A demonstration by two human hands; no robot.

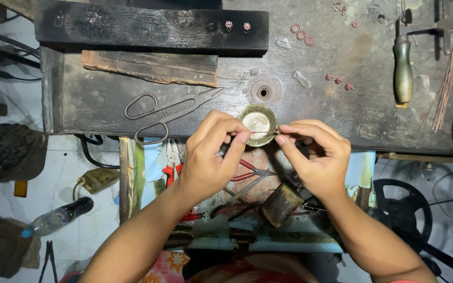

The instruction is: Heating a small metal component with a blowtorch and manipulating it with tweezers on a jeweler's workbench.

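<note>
Two hands, left (208, 157) and right (315, 154), each grip pinching one thin wire (262, 132) over one brass dish (258, 124).

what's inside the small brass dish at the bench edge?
The brass dish shows a pale, whitish inside, with nothing distinct lying in it. The left hand and right hand pinch a thin wire across its lower rim, hiding that part.

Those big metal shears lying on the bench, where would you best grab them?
By the two loop handles at the left end of the shears, coming from the left. The loops lie flat and open on the workbench, while the pointed blades aim right, toward the small brass dish.
</note>
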